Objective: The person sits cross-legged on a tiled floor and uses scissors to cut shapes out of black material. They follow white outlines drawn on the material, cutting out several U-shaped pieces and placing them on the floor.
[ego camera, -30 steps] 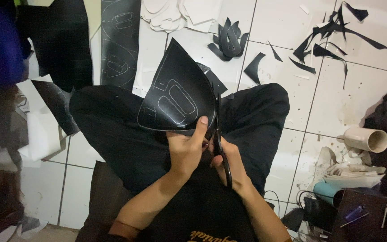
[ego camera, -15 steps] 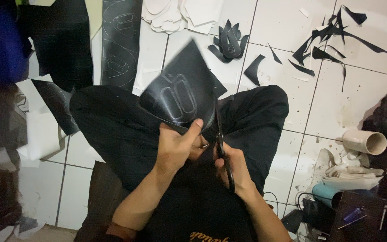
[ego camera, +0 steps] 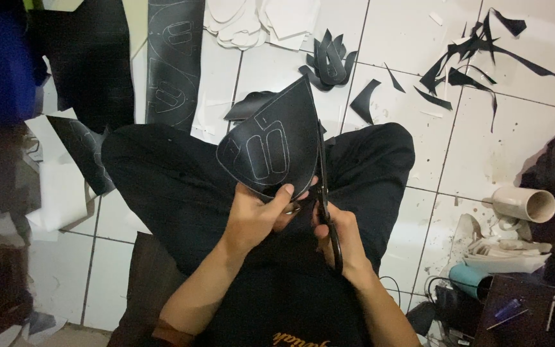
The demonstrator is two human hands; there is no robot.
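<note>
I sit cross-legged on a white tiled floor [ego camera: 464, 141] in black trousers. My left hand [ego camera: 258, 215] pinches the lower edge of a black leather piece [ego camera: 271, 144] marked with pale traced outlines and holds it up over my lap. My right hand [ego camera: 342, 238] grips black scissors [ego camera: 324, 193], their blades pointing up along the right edge of the piece. The two hands are close together, almost touching.
Black offcuts and strips [ego camera: 476, 58] lie on the tiles ahead. A stack of cut black shapes [ego camera: 329, 61] and white pattern pieces [ego camera: 258, 19] lie further off. A long marked black sheet [ego camera: 171, 58] is at the upper left. A white tube [ego camera: 525, 204] and clutter sit at the right.
The leather piece has been turned in my left hand, its point now facing up. The scissors have moved further up along its right edge.
</note>
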